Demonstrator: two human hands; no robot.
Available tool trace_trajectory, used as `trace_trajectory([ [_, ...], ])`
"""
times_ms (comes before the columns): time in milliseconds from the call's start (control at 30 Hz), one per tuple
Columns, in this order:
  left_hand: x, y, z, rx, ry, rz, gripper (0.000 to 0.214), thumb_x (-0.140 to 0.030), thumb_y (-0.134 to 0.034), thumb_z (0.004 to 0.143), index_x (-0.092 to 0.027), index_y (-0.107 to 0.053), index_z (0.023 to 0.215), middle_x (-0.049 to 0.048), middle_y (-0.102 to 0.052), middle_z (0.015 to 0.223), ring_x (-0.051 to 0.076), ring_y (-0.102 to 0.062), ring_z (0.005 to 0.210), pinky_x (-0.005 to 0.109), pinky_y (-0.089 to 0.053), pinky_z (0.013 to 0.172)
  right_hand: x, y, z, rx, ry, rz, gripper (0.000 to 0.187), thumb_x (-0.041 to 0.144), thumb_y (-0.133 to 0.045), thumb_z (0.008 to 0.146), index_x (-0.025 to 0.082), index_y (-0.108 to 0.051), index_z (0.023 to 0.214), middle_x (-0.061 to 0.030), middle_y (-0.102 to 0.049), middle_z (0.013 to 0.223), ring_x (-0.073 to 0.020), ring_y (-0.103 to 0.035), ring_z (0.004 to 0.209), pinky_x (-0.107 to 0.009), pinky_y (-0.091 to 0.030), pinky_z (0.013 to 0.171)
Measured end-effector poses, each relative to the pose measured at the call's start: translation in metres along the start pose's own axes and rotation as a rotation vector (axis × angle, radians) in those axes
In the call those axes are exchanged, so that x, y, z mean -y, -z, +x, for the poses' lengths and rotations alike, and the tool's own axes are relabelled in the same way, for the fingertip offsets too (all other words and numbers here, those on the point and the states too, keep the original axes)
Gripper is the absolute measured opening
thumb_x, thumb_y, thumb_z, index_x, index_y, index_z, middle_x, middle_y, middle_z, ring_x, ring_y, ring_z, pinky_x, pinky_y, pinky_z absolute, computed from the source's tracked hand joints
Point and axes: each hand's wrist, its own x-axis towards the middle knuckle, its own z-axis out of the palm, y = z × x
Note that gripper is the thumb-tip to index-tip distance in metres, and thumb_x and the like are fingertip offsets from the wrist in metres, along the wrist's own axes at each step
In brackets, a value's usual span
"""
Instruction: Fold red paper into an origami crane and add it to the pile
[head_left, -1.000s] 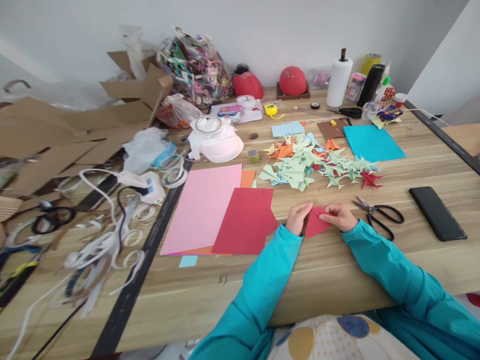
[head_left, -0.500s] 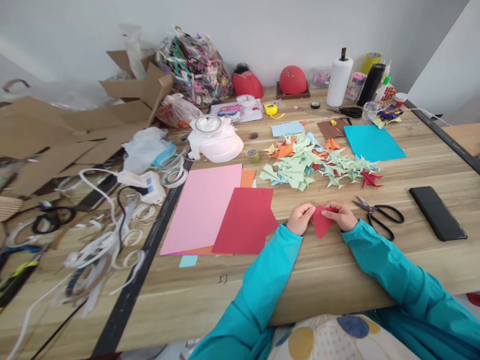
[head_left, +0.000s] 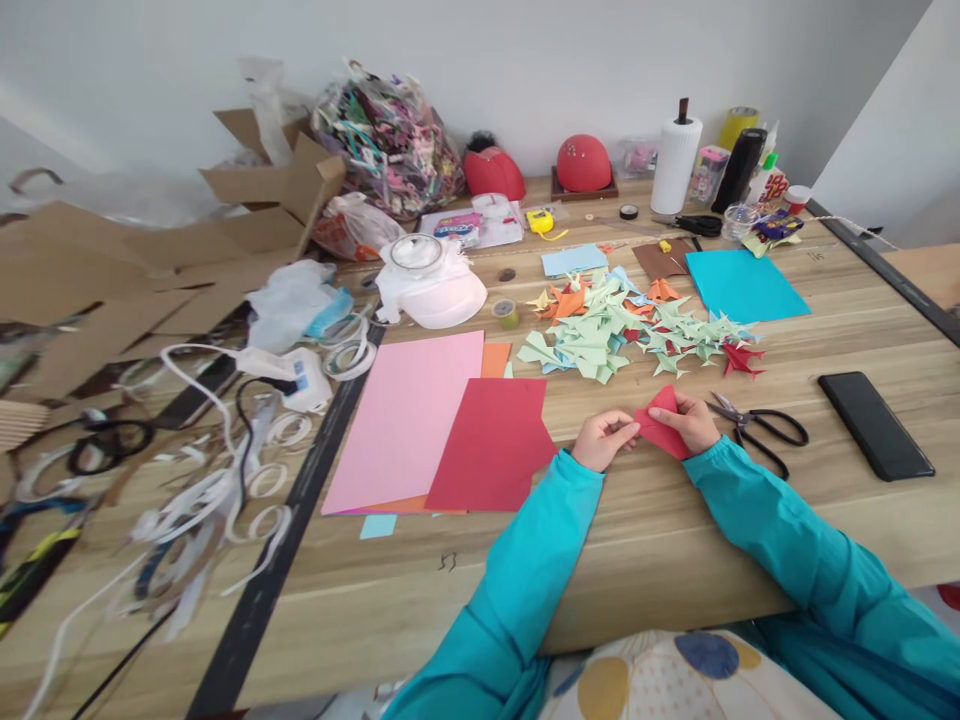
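Note:
Between my hands is a small piece of folded red paper (head_left: 663, 430), held just above the table. My right hand (head_left: 694, 424) pinches it, thumb on top. At its left corner, the thumb and fingers of my left hand (head_left: 604, 438) close on the edge. Beyond them lies a pile of folded paper cranes (head_left: 594, 340), mostly pale green, some orange, blue and red. Scissors (head_left: 757, 425) with black handles rest just right of my right hand. A large red sheet (head_left: 489, 445), notched on its right side, overlaps a pink sheet (head_left: 411, 415) to the left.
A black phone (head_left: 876, 425) lies at the right. Turquoise paper (head_left: 746, 286) is behind the scissors. A tape roll (head_left: 505, 313) and a white wrapped bundle (head_left: 431, 285) stand further back. Cables (head_left: 202, 490), a power strip (head_left: 304, 380) and cardboard (head_left: 90, 250) crowd the left.
The red paper has turned and shifted slightly right, up into my right hand's grip. My left fingers now hold its left corner. Things on the table have stayed put.

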Motion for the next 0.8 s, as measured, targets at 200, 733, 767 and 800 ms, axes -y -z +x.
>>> trace_trajectory([
  [200,0.002,0.001,-0.001,0.085,0.011,0.056,0.031,-0.041,-0.068,0.059,-0.012,-0.058,0.064,-0.0008,-0.057,0.052,0.008,-0.052,0.048,0.021,-0.042,0.049,0.006,0.0,-0.004,0.121,-0.004,-0.066,0.031,0.036,-0.077,0.048,0.015,-0.059,0.063,0.0017,-0.059,0.059,-0.0124,-0.053,0.055,-0.027,-0.046,0.055],
  [733,0.001,0.006,0.003,0.054,0.102,-0.215,0.037,-0.042,-0.068,0.061,-0.007,-0.062,0.072,0.0098,-0.066,0.068,0.014,-0.06,0.053,0.026,-0.049,0.051,0.011,-0.005,-0.009,0.146,0.038,-0.085,0.033,0.039,-0.075,0.053,0.014,-0.06,0.07,-0.0007,-0.061,0.053,-0.0139,-0.054,0.047,-0.028,-0.047,0.045],
  [767,0.0,0.006,0.002,0.069,0.112,-0.2,0.038,-0.043,-0.067,0.062,-0.007,-0.061,0.071,0.0106,-0.066,0.069,0.014,-0.06,0.052,0.026,-0.048,0.05,0.01,-0.004,-0.009,0.154,0.042,-0.092,0.033,0.039,-0.075,0.053,0.014,-0.06,0.069,-0.0008,-0.061,0.053,-0.0137,-0.054,0.047,-0.027,-0.047,0.045],
  [800,-0.001,0.006,0.002,0.078,0.118,-0.184,0.039,-0.044,-0.066,0.063,-0.007,-0.061,0.071,0.0109,-0.066,0.069,0.014,-0.06,0.052,0.026,-0.048,0.049,0.01,-0.004,-0.009,0.161,0.048,-0.097,0.033,0.039,-0.075,0.053,0.014,-0.06,0.069,-0.0008,-0.061,0.053,-0.0135,-0.054,0.046,-0.027,-0.047,0.045],
])
